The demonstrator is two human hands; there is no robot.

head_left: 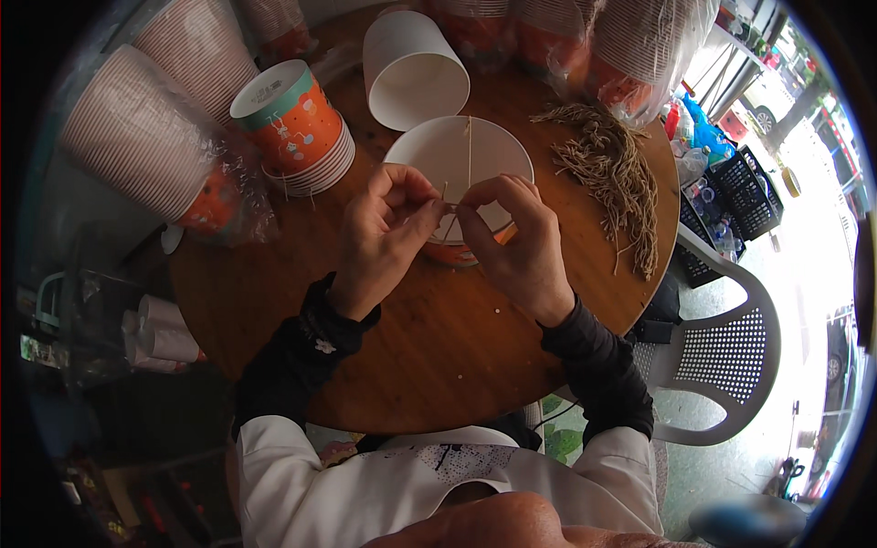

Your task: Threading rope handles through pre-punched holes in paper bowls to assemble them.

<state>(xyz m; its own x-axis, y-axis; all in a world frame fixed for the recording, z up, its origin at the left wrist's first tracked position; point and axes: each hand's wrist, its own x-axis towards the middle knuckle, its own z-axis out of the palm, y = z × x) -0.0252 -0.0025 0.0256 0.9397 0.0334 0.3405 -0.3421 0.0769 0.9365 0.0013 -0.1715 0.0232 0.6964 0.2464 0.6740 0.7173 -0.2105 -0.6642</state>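
Observation:
Over an orange paper bucket (425,151) with a white inside, both of my hands work at a thin beige string (470,151). The string runs from the bucket's far rim across its mouth to my fingers. My left hand (388,233) is closed, thumb and fingertips pinching near a short upright string end. Thumb and forefinger of my right hand (523,242) pinch the string just beside it. My fingers cover the near rim, so any knot there is hidden. A loose pile of beige strings (607,178) lies to the right on the table.
Behind the bucket, a white paper bucket (388,55) lies tipped with its mouth toward me. An upside-down orange bucket stack (297,128) stands left. Plastic-wrapped bucket stacks (137,137) crowd the edges of the round wooden table (411,365). A grey plastic chair (726,342) stands right.

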